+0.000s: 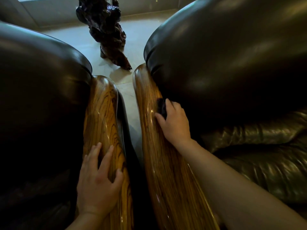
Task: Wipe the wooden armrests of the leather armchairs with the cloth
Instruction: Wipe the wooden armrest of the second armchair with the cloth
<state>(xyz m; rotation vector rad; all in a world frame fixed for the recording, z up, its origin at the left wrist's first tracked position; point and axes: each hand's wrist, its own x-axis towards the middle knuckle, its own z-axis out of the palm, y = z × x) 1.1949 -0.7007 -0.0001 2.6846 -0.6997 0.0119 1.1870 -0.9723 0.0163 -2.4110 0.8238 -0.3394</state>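
right hand (174,123) clutching dark cloth (162,107) on glossy striped armrest (149,113), left hand (98,178) spread flat

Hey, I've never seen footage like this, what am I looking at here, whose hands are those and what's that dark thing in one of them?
This is one picture from a camera worn on a person's head, looking down at their own bare hands. Two dark leather armchairs stand side by side. The left hand rests open on the left chair's wooden armrest. The right hand presses a dark cloth against the right chair's armrest. Beyond them, a dark gnarled sculpture stands on the pale floor.
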